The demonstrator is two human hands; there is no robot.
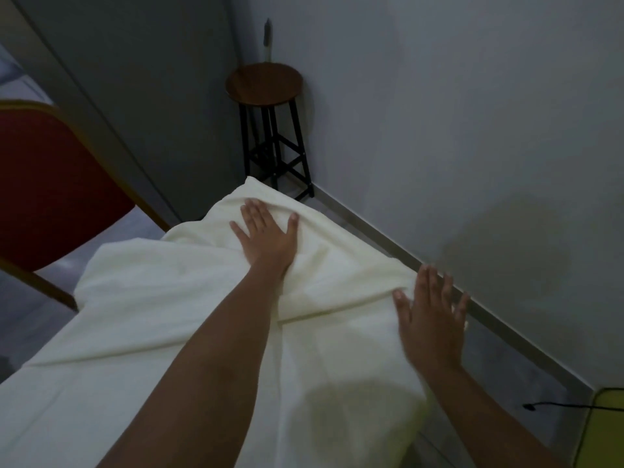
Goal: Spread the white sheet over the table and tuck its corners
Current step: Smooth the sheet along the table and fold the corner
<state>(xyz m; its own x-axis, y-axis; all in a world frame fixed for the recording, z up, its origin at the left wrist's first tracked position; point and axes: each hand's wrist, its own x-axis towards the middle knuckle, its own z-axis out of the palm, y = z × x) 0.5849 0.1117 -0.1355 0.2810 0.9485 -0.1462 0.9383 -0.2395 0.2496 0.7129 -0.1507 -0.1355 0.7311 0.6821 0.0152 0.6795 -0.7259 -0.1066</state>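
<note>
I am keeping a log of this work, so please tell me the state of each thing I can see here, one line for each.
white sheet: spread over the table, still creased, with a fold near the far end.
left hand: open, palm flat on the sheet.
right hand: open, fingers spread, at the sheet's right edge; blurred, contact unclear.
stool: upright in the corner, seat bare.
red chair: beside the table, unoccupied.

A dim, plain indoor room is shown, possibly a treatment or function room: bare grey walls [472, 113], a round wooden stool [264, 83] set in the corner, a red padded chair [50, 184].
</note>
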